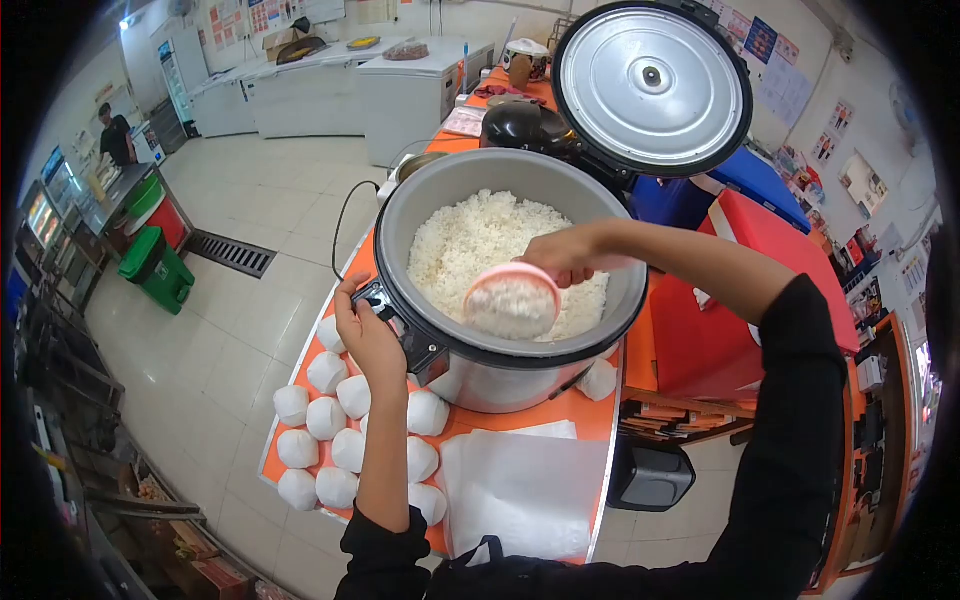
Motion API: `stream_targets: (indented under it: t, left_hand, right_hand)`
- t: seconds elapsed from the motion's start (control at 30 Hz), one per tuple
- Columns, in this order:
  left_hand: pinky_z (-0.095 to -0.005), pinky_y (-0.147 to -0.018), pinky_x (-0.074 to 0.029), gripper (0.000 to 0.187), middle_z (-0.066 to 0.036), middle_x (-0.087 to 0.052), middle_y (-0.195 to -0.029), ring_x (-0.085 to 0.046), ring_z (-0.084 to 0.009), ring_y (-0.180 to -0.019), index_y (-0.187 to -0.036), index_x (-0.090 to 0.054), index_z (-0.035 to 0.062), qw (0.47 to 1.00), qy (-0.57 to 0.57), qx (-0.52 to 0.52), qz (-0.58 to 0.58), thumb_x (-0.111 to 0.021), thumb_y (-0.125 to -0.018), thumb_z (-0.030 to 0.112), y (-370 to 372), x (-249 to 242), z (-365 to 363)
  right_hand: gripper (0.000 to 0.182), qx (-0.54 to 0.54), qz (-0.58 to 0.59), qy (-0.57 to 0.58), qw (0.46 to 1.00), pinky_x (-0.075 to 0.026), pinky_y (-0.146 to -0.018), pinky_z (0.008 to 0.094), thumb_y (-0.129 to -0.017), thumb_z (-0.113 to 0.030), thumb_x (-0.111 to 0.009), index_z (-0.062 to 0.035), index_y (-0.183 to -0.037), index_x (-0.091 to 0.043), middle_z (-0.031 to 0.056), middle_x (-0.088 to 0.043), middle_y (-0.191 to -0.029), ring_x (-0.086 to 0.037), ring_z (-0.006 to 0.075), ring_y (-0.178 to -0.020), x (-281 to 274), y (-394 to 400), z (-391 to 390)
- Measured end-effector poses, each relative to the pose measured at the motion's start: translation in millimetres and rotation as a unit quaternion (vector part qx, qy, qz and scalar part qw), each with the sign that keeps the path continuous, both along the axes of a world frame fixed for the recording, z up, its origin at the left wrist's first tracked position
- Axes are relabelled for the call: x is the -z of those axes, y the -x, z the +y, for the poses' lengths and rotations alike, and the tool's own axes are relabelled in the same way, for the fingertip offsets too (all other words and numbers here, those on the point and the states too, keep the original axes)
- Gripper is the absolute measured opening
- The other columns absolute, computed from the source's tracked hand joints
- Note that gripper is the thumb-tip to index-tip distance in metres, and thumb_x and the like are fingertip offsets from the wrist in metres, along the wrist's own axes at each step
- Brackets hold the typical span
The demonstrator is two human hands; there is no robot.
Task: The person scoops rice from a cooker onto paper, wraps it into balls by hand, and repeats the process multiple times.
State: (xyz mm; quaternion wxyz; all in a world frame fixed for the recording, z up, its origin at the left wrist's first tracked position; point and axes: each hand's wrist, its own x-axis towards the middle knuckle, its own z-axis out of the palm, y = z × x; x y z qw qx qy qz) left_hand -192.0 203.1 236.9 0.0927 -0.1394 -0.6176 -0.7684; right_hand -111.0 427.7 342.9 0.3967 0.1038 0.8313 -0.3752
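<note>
A large round cooker (500, 385) stands on the orange table, its pot holding white rice (480, 230). Over the rice, my right hand (565, 255) is closed round the handle of a pink scoop (513, 272), whose bowl is filled with rice and slightly blurred. My left hand (370, 330) rests at the cooker's left front, beside its handle and control panel, with the fingers partly hidden; whether it grips the handle cannot be made out. Several white rounded lumps (348, 450) sit below and around my left forearm. White paper sheets (520, 490) lie in front of the cooker.
The cooker's raised lid (652, 85) stands at the back right. A red cooler box (750, 300) is on the right, with a black bin (652, 475) below. A green bin (157, 270) stands on the floor. Far left, another person (117, 138) stands behind a counter.
</note>
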Motion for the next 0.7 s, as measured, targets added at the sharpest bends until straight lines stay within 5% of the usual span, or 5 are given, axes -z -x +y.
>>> stream_targets:
  t: [0.17,0.37,0.43,0.57,0.7]
  left_hand:
    - [-0.0266,-0.078,-0.04,0.028,-0.009,-0.054,-0.098,-0.052,-0.0131,-0.084,-0.103,-0.051,-0.0001,1.0,-0.001,0.001,-0.005,-0.029,-0.086,-0.002,4.8,7.4,0.3]
    - [-0.0279,-0.081,-0.04,0.029,-0.011,-0.054,-0.102,-0.052,-0.0149,-0.087,-0.103,-0.051,-0.0005,1.0,0.008,-0.01,0.015,-0.03,-0.085,-0.003,3.0,3.1,-0.9]
    - [-0.0276,-0.08,-0.04,0.029,-0.011,-0.054,-0.102,-0.052,-0.0148,-0.086,-0.104,-0.051,-0.0008,1.0,0.019,0.0,-0.007,-0.03,-0.084,-0.003,-1.8,-3.5,-2.3]
    - [-0.0275,-0.079,-0.04,0.029,-0.011,-0.054,-0.102,-0.052,-0.0152,-0.085,-0.102,-0.052,-0.0005,1.0,0.005,0.007,-0.014,-0.029,-0.083,-0.004,6.8,6.7,-0.4]
    - [-0.0289,-0.084,-0.039,0.029,-0.011,-0.053,-0.105,-0.051,-0.0176,-0.094,-0.102,-0.052,-0.0004,0.999,0.002,0.017,-0.032,-0.03,-0.083,-0.003,2.1,-0.8,-1.5]
  right_hand:
    - [0.025,0.16,0.107,-0.059,0.979,-0.026,-0.039,0.0309,-0.085,-0.023,-0.041,-0.005,-0.078,-0.057,0.0005,-0.039,-0.055,-0.034,0.0137,-0.042,22.3,0.4,-21.4]
    - [0.046,-0.045,0.183,-0.211,0.959,-0.039,-0.04,0.0358,-0.094,-0.035,-0.032,0.0037,-0.08,-0.053,0.0127,-0.049,-0.053,-0.046,0.0204,-0.042,7.5,-21.2,-51.3]
    - [0.032,0.008,0.141,-0.212,0.967,-0.039,-0.04,0.0371,-0.085,-0.02,-0.038,0.0047,-0.084,-0.058,0.0146,-0.05,-0.052,-0.047,0.0234,-0.039,-3.5,-22.4,-46.9]
    - [0.043,0.067,0.114,-0.121,0.984,-0.029,-0.036,0.0292,-0.093,-0.039,-0.034,-0.0044,-0.072,-0.051,0.0019,-0.039,-0.051,-0.034,0.012,-0.04,14.9,-20.2,-29.5]
    - [0.035,0.114,0.118,-0.034,0.986,-0.024,-0.035,0.0244,-0.092,-0.036,-0.035,-0.0111,-0.071,-0.048,-0.0044,-0.033,-0.052,-0.029,0.0072,-0.04,20.6,-36.9,-23.6]
